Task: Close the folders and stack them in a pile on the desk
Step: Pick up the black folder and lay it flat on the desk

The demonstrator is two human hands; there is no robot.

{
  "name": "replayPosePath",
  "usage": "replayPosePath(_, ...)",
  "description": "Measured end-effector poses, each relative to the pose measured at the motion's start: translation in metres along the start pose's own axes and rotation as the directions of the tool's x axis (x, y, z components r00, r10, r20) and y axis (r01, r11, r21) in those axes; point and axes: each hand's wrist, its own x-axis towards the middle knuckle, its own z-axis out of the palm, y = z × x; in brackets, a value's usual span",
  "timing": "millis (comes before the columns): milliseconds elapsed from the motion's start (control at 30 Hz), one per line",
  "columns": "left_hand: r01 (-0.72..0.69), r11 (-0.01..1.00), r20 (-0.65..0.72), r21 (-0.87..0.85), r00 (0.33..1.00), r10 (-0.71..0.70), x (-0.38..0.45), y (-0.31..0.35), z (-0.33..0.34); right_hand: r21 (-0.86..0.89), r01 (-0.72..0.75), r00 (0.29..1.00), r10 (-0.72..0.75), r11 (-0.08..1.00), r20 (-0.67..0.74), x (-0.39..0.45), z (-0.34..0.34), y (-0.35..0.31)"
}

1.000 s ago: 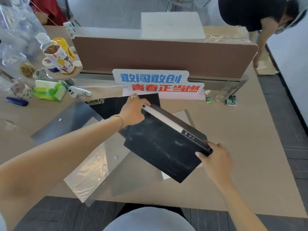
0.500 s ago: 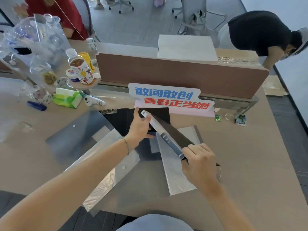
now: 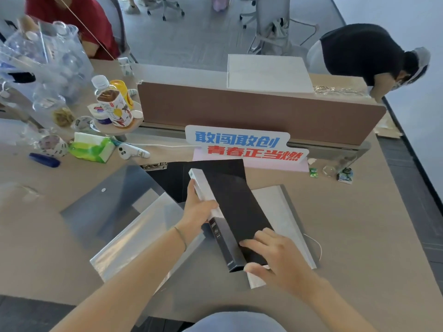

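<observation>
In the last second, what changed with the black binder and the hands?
The black binder was turned from lying cover-up, spine away, to spine up and leftward, and now sits over the grey folder. The left hand slid from its far corner onto the spine; the right hand shifted from the near corner onto the cover. The translucent folders and black clipboard stayed put.

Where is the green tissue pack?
The green tissue pack lies on the desk's far left, between a patterned cup and a small white gadget.
</observation>
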Motion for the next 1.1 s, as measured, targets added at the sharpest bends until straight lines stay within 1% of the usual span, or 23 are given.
replayPosePath(33,-0.031,1.0,0.022,0.002,0.999,0.031,0.001,-0.002,-0.002,0.041,-0.078,0.997,0.078,0.996,-0.011,-0.002,-0.002,0.005)
replayPosePath(67,-0.053,0.999,0.044,-0.01,0.998,0.053,0.002,-0.002,-0.004,0.09,-0.18,0.981,0.186,0.98,-0.06,-0.004,-0.002,0.014)
replayPosePath(100,-0.065,0.998,0.065,-0.026,0.996,0.066,0.003,-0.003,-0.006,0.167,-0.307,0.939,0.327,0.937,-0.108,-0.005,-0.002,0.023)
replayPosePath(133,-0.074,0.997,0.083,-0.037,0.994,0.077,0.003,-0.002,-0.006,0.274,-0.431,0.871,0.475,0.86,-0.121,-0.004,-0.002,0.033)
replayPosePath(167,-0.089,0.995,0.101,-0.038,0.991,0.093,0.003,0.0,-0.005,0.391,-0.539,0.785,0.613,0.746,-0.087,-0.002,-0.003,0.042)
replayPosePath(200,-0.112,0.993,0.124,-0.027,0.986,0.115,0.002,0.002,-0.003,0.494,-0.621,0.693,0.721,0.608,-0.017,0.0,-0.006,0.05)
replayPosePath(233,-0.14,0.99,0.156,-0.003,0.978,0.139,0.001,0.005,0.001,0.563,-0.68,0.603,0.795,0.47,0.064,0.001,-0.007,0.06)
replayPosePath(300,-0.174,0.984,0.237,0.047,0.958,0.158,-0.001,0.01,0.01,0.626,-0.739,0.463,0.863,0.25,0.202,-0.002,-0.011,0.076)
replayPosePath(367,-0.177,0.981,0.304,0.074,0.941,0.147,-0.004,0.014,0.021,0.656,-0.751,0.354,0.885,0.076,0.303,-0.009,-0.014,0.086)
replayPosePath(400,-0.176,0.981,0.335,0.076,0.931,0.142,-0.006,0.015,0.028,0.679,-0.734,0.318,0.885,0.002,0.341,-0.015,-0.016,0.09)
replayPosePath(433,-0.18,0.981,0.363,0.072,0.921,0.142,-0.007,0.016,0.034,0.712,-0.7,0.304,0.876,-0.061,0.375,-0.019,-0.018,0.093)
replayPosePath(467,-0.184,0.98,0.385,0.075,0.912,0.142,-0.008,0.015,0.041,0.744,-0.661,0.312,0.867,-0.096,0.389,-0.023,-0.02,0.096)
replayPosePath(533,-0.204,0.974,0.394,0.1,0.907,0.149,-0.009,0.013,0.057,0.786,-0.612,0.326,0.876,-0.09,0.354,-0.03,-0.027,0.103)
replayPosePath(600,-0.213,0.968,0.356,0.132,0.922,0.154,-0.012,0.009,0.075,0.819,-0.571,0.321,0.903,-0.057,0.287,-0.038,-0.03,0.115)
replayPosePath(700,-0.217,0.96,0.308,0.179,0.939,0.154,-0.014,-0.002,0.109,0.821,-0.571,0.322,0.922,0.01,0.213,-0.057,-0.034,0.136)
replayPosePath(833,-0.233,0.939,0.305,0.254,0.94,0.151,-0.016,-0.016,0.159,0.802,-0.59,0.329,0.935,0.094,0.133,-0.085,-0.047,0.171)
replayPosePath(933,-0.257,0.913,0.305,0.316,0.939,0.159,-0.015,-0.025,0.199,0.754,-0.646,0.311,0.944,0.122,0.113,-0.11,-0.049,0.207)
replayPosePath(1033,-0.272,0.889,0.289,0.369,0.942,0.168,-0.012,-0.035,0.243,0.719,-0.687,0.259,0.961,0.109,0.101,-0.132,-0.053,0.238)
replayPosePath(1100,-0.275,0.882,0.285,0.382,0.943,0.171,-0.011,-0.045,0.272,0.709,-0.697,0.244,0.965,0.109,0.092,-0.144,-0.062,0.252)
